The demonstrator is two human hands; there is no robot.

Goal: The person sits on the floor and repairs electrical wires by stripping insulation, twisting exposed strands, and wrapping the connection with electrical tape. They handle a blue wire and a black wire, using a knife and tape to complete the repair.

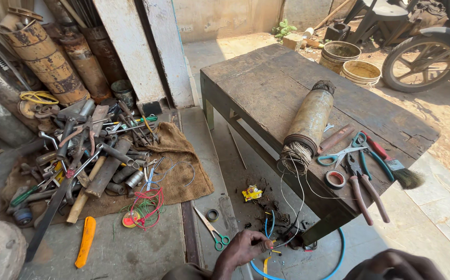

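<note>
The left hand (243, 248) was low in the view, below the front edge of the wooden table (266, 83), and its grip was closed on thin pale wires (292, 199) that ran up from the fingers to the table edge. These wires came from the winding end of a long, rusty cylindrical motor core (310, 119), which lay on the table with this end hanging slightly over the front edge. The right hand (396, 264) was only partly in view at the bottom border, to the right of the table leg, and I could not tell if its grip was open or closed. On the table, just right of the cylinder, lay scissors with teal handles (347, 151), pliers with reddish handles (365, 189), a small roll of tape (335, 179) and a paint brush (393, 166). On the floor to the left of the table, a second pair of scissors (212, 231) lay near the hand, and farther left a heap of tools (90, 155) lay on a burlap sack (178, 161). A blue hose (334, 259) curved on the floor under the table corner.
</note>
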